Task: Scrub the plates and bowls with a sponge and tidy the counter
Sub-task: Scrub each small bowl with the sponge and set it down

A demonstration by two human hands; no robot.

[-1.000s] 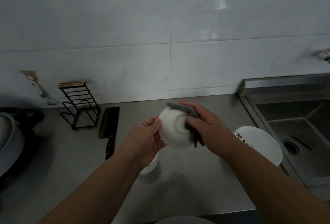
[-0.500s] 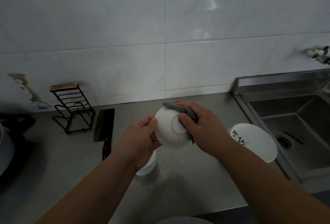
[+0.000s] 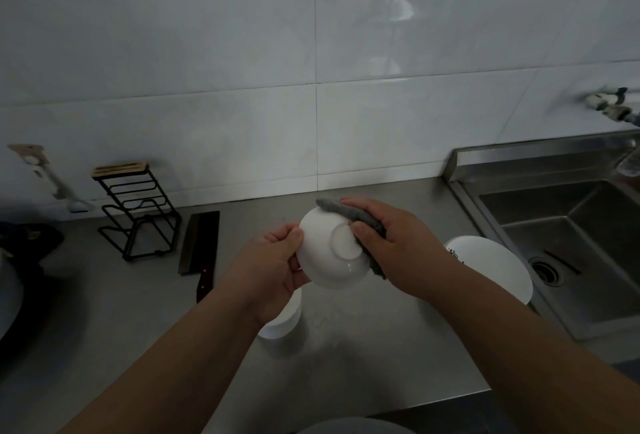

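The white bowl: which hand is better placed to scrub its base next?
The right hand: it grips the grey sponge against the upturned bowl, while the left hand holds the rim.

wall [image 3: 207, 53]: white glossy tiles | counter [image 3: 104, 329]: steel | sink [image 3: 540, 205]: right | light: dim

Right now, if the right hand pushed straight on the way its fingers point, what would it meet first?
The white bowl: the right hand presses its grey cloth against the bowl's upturned base. Beyond it probably the left hand, though depth is unclear.
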